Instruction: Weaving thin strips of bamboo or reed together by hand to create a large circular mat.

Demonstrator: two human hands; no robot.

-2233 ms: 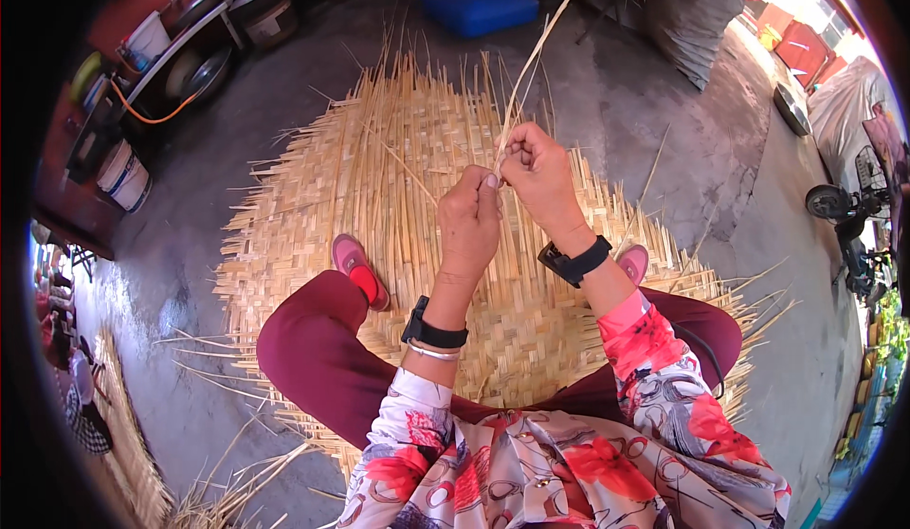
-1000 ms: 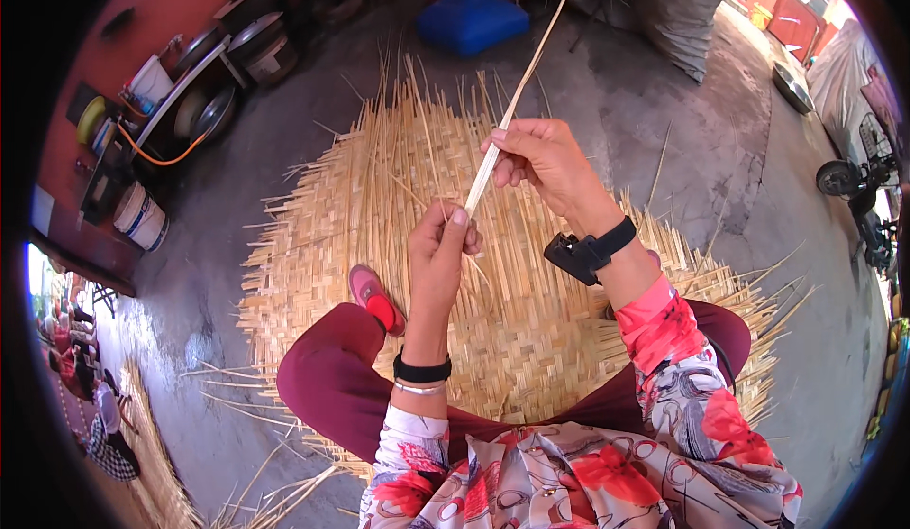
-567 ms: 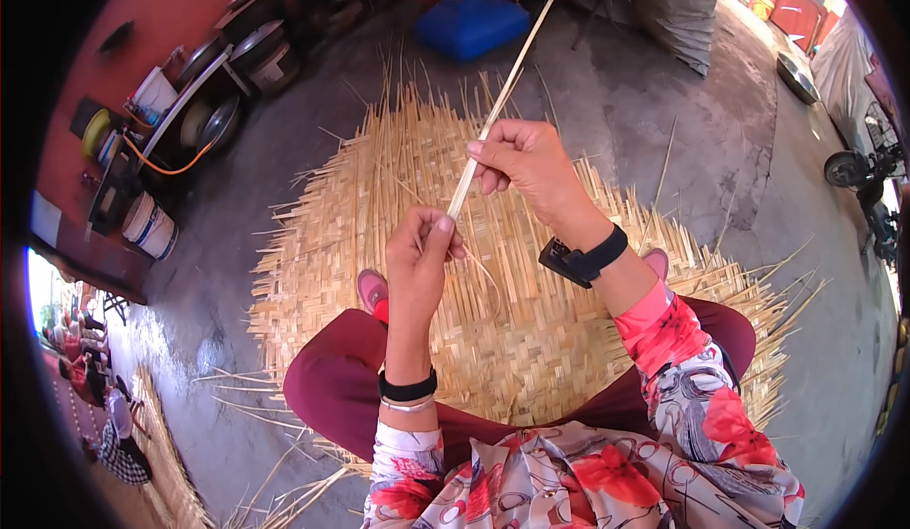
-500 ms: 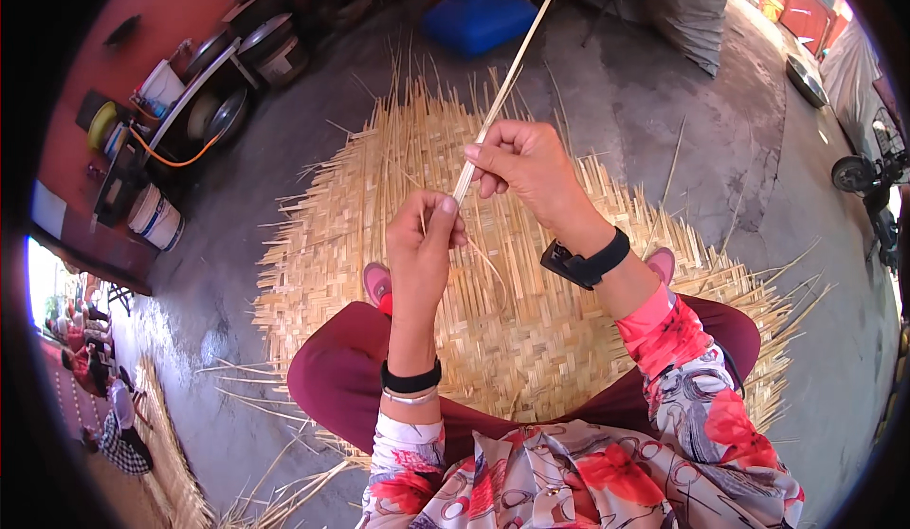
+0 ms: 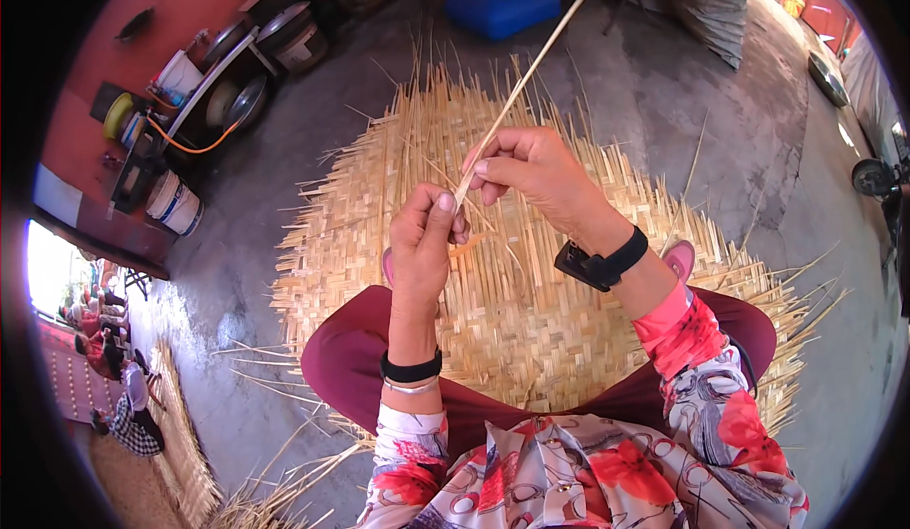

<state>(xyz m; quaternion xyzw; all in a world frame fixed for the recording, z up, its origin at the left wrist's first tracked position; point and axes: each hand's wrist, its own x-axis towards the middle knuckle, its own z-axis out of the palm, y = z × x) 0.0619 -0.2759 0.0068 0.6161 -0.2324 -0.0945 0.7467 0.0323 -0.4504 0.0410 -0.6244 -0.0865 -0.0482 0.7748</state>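
A long pale bamboo strip (image 5: pixel 527 76) slants up and away to the right, its lower end between my two hands. My left hand (image 5: pixel 427 226) is closed, pinching that end between thumb and curled fingers. Just above it my right hand (image 5: pixel 526 171), also closed, grips the same strip with thumb and fingertips. Thin loose slivers poke out below the left hand. Beneath both hands lies a large woven bamboo mat (image 5: pixel 531 339), with unwoven strip ends sticking out round its edges. My legs are folded on the mat.
More loose strips (image 5: pixel 284 482) lie at the lower left. A blue container (image 5: pixel 502 5) and a large sack (image 5: pixel 711 8) stand at the back. Buckets (image 5: pixel 174 203) and pans line the left wall. People (image 5: pixel 133 415) are beside another mat at the far left.
The view has shifted slightly, so the scene sits further right. Both hands remain on the strip; the right hand has come a little lower along it, nearer the left.
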